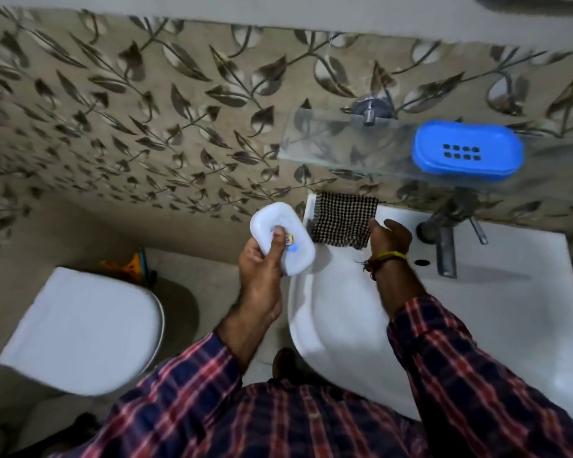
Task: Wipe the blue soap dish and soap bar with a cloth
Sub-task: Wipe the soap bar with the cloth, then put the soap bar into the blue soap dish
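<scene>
The left hand (262,256) grips the white soap bar (280,238) just left of the sink (510,312), thumb curled over its top face. Judged rigid, light and likely slick; hold it by the long edges. The right hand (389,238) is at the near right edge of the checked cloth (344,223), which lies on the sink's back left corner; whether its fingers pinch the cloth cannot be told. The cloth looks soft and limp; take it by an edge. The blue soap dish (467,150) sits empty on the glass shelf (328,143) above the sink: light, stiff plastic.
</scene>
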`<state>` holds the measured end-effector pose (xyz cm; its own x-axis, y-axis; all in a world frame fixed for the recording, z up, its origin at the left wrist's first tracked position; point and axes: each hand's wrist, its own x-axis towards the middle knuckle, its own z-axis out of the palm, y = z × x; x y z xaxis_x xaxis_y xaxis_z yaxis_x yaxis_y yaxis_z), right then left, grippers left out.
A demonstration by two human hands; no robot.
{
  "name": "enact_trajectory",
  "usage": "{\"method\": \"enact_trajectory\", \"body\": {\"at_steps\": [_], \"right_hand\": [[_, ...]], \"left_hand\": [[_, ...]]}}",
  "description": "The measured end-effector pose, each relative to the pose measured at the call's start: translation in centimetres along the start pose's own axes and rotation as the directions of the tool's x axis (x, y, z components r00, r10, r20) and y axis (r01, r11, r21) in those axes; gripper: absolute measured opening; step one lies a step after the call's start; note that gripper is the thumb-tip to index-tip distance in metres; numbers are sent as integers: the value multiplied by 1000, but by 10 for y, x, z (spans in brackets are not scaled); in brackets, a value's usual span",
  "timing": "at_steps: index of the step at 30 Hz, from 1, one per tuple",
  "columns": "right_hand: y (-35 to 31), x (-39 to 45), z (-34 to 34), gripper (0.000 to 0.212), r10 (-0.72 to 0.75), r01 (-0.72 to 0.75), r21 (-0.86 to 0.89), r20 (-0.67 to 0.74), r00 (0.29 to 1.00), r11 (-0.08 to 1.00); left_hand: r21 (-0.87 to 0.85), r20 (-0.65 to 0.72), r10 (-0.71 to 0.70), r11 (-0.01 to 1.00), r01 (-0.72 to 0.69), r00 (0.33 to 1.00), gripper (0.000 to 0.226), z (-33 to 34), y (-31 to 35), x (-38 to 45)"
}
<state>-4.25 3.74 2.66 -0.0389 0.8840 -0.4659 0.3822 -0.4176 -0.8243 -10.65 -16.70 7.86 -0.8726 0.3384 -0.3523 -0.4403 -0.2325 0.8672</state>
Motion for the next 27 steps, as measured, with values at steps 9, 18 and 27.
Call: {"method": "enact_trajectory", "body": {"at_steps": [9,18,27], "right_hand": [[10,-42,-39,18,-116,109,109,57,992,988],[-13,-78,-115,10,-592,591,46,13,806,806],[-60,-87,-175,5,-882,881,-52,-47,468,470]], "left_hand": [[-25,57,-50,998,51,997,40,21,-1,-2],[-215,262,-514,794,568,817,41,55,-15,-33],[-180,552,-542,665,725,634,83,80,-22,-67]]}}
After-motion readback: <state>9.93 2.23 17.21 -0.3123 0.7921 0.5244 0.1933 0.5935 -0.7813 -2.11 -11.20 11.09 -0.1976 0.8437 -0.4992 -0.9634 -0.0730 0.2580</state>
